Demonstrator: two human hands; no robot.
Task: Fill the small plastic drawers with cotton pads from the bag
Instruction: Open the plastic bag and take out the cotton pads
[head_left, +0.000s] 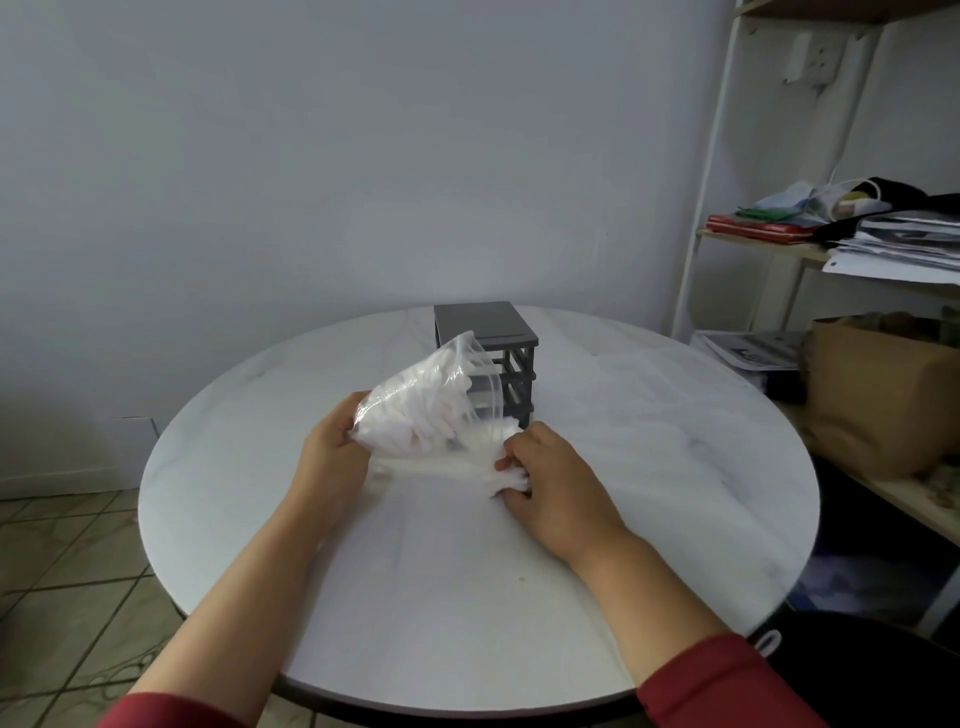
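The bag (441, 384), clear and stuffed with white pads (415, 421), is held tilted above the middle of the table (675, 441), its mouth pointing down and to the right. The left hand (332, 452) grips its closed end, fingers curled round the plastic. The right hand (556, 483) sits at the mouth, low over the tabletop, fingers clamped on a bunch of pads. Just behind the bag, partly hidden by it, stands the grey drawers (488, 325) unit, near the table's far edge; the bag hides whether its slots are filled. The round tabletop lies bare on both sides of the hands, out to its rim. A shelf (717, 182) with papers and a brown sack (872, 395) stands close off the right edge; tiled floor (62, 545) lies to the left.
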